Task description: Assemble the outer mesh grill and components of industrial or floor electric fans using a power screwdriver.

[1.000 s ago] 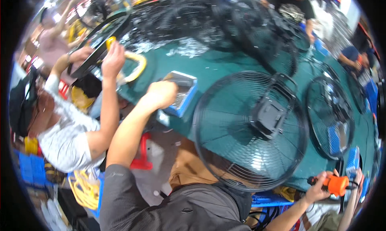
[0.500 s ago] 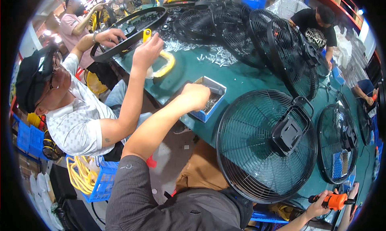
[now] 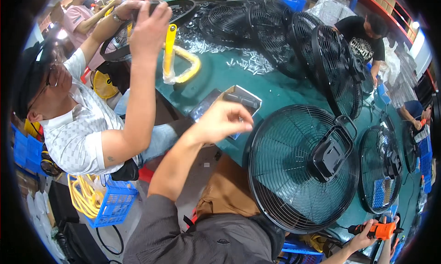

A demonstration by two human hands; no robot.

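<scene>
Rising from the box, left hand curled, contents unclear

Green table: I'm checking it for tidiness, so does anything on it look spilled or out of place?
Yes: small silvery pieces lie scattered across the far part of the green table, with no container around them, so they look spilled, though that may be deliberate. The nearest fan also appears to overhang the near edge.
</scene>
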